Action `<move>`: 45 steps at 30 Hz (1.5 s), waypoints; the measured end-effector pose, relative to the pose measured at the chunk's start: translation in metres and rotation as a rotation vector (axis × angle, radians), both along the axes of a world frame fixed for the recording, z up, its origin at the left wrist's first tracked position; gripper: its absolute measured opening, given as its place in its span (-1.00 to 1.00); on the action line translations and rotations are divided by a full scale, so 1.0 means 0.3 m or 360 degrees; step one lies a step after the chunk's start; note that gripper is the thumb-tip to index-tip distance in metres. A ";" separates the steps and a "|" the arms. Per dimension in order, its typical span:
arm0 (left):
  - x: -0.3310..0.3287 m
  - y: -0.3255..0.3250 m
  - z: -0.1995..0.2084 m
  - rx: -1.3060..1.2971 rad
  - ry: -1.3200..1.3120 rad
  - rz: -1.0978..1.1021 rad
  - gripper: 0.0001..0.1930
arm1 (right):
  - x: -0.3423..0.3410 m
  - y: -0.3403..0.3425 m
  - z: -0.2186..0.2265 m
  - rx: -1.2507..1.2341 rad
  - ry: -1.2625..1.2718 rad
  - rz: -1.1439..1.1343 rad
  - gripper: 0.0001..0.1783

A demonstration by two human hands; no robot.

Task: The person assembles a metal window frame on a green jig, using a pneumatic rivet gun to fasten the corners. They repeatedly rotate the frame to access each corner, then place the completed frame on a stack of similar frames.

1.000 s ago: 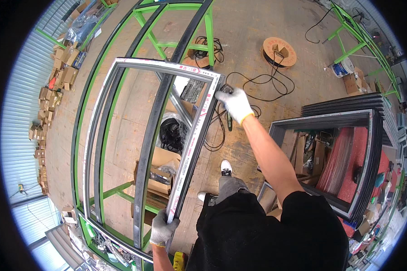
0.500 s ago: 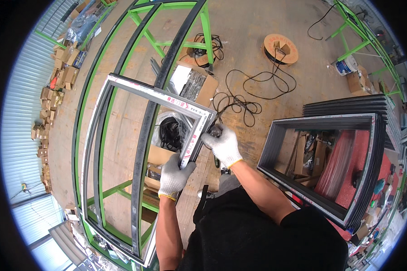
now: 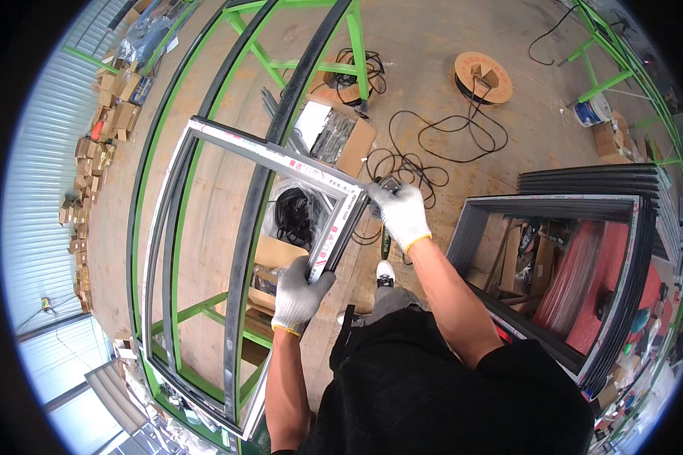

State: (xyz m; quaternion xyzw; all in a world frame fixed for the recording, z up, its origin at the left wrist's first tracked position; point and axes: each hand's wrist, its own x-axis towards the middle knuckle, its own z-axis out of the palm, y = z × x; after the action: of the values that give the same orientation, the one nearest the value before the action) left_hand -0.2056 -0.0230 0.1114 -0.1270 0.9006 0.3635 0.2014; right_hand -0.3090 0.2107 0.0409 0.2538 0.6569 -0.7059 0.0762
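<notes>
A rectangular window frame (image 3: 284,160), dark with white printed protective film, lies across the black-padded rails of a green rack (image 3: 243,220). My left hand (image 3: 300,296), in a grey-white knit glove, is closed around the frame's near right side bar, below the corner. Just beyond that corner, my gloved right hand (image 3: 402,214) is wrapped round a handheld power tool (image 3: 385,244). The tool has a dark head and a slim dark-green body that hangs down past the hand. Its exact kind is partly hidden by my fingers. The head is close to the frame's corner; contact cannot be made out.
Stacked dark frames (image 3: 554,199) stand at my right, around a red surface (image 3: 607,262). Black cable (image 3: 410,163) loops over the floor near an orange spool (image 3: 484,76). An open carton (image 3: 354,148) sits beyond the window frame. Cardboard boxes (image 3: 118,114) line the left wall.
My right hand and the tool have moved slightly right and up, off the side bar toward the corner's outer side. The left hand keeps its grip. The whole view has shifted a little.
</notes>
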 end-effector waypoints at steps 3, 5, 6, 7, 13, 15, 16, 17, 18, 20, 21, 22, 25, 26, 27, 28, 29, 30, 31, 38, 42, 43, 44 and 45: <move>-0.005 0.001 -0.008 -0.0024 0.0009 -0.0050 -0.45 | -0.001 -0.006 0.004 -0.0154 -0.0066 -0.0107 -0.76; -0.008 0.001 -0.015 -0.0037 -0.0020 -0.0042 -0.44 | -0.001 -0.016 0.004 -0.0137 -0.0065 -0.0129 -0.79; -0.005 0.000 -0.015 -0.0053 -0.0039 -0.0030 -0.44 | 0.001 -0.023 0.002 -0.0150 -0.0053 -0.0133 -0.81; -0.005 -0.002 -0.015 -0.0038 -0.0053 -0.0038 -0.42 | 0.002 -0.030 0.000 -0.0178 -0.0034 -0.0144 -0.82; -0.010 -0.010 -0.001 0.0031 -0.0163 -0.0050 -0.26 | 0.059 -0.051 -0.017 -0.0517 0.0162 -0.0135 -0.85; -0.008 -0.004 0.005 0.0011 -0.0079 -0.0068 -0.34 | 0.102 -0.017 0.005 -0.0236 -0.0099 0.0277 -0.72; 0.005 0.000 0.011 0.0015 0.0010 -0.0036 -0.40 | 0.126 0.015 0.029 -0.0107 -0.0064 0.0497 -0.66; 0.020 0.001 0.016 -0.0056 -0.0057 -0.0017 -0.39 | 0.135 0.009 0.047 0.0285 0.0085 0.0601 -0.65; 0.061 0.007 0.027 0.0046 0.0196 0.0085 -0.44 | 0.154 0.047 0.086 0.0957 0.0168 0.0854 -0.65; 0.174 0.006 0.048 -0.0225 0.0886 0.0218 -0.55 | 0.143 0.065 0.157 0.1076 0.0436 0.0726 -0.74; 0.266 -0.005 0.070 -0.0238 0.0741 0.0394 -0.55 | 0.106 0.058 0.191 0.0897 0.0503 0.0755 -0.75; 0.361 -0.021 0.089 -0.0278 0.0482 0.0591 -0.54 | 0.072 0.073 0.239 0.1048 0.0713 0.0942 -0.68; 0.645 -0.075 0.101 0.0144 -0.0374 0.0956 -0.54 | -0.046 0.014 0.321 0.1371 0.0959 0.1645 -0.51; 0.712 -0.085 0.074 0.0272 -0.0545 0.1066 -0.50 | -0.070 -0.021 0.333 0.1524 0.0822 0.1927 -0.52; 0.769 -0.077 0.038 0.0600 -0.0671 0.1451 -0.38 | -0.096 -0.059 0.341 0.1671 0.0713 0.2175 -0.53; 0.800 -0.074 -0.011 0.0866 -0.0476 0.1707 -0.37 | -0.111 -0.090 0.348 0.1823 0.0632 0.2399 -0.54; 0.813 -0.076 -0.068 0.1135 -0.0270 0.1945 -0.35 | -0.113 -0.113 0.352 0.1998 0.0683 0.2541 -0.58; 0.822 -0.082 -0.119 0.1376 -0.0113 0.2208 -0.33 | -0.114 -0.122 0.360 0.2012 0.0715 0.2562 -0.58; 0.826 -0.107 -0.159 0.1593 0.0081 0.2274 -0.32 | -0.108 -0.122 0.368 0.2004 0.0771 0.2579 -0.57; 0.747 -0.295 -0.196 0.1327 0.0261 0.2407 -0.42 | 0.202 -0.095 0.423 0.1944 0.0455 0.2722 -0.50; 0.608 -0.260 -0.198 0.1384 0.0398 0.2018 -0.45 | 0.402 -0.187 0.420 0.1744 0.0296 0.2712 -0.48; 0.590 -0.232 -0.197 0.1414 0.0370 0.2027 -0.49 | 0.440 -0.213 0.422 0.1696 0.0237 0.2733 -0.44; 0.596 -0.209 -0.191 0.1427 0.0317 0.1924 -0.46 | 0.475 -0.228 0.427 0.1307 0.0381 0.2664 -0.40; 0.612 -0.171 -0.184 0.1311 0.0282 0.1850 -0.43 | 0.506 -0.239 0.432 0.1171 0.0467 0.2630 -0.42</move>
State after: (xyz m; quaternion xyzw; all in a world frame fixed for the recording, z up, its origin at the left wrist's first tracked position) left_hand -0.0220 -0.0743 0.0561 -0.4698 0.4898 0.7313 -0.0671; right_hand -0.1571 0.1391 0.1704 -0.3809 0.8159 -0.1983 0.3870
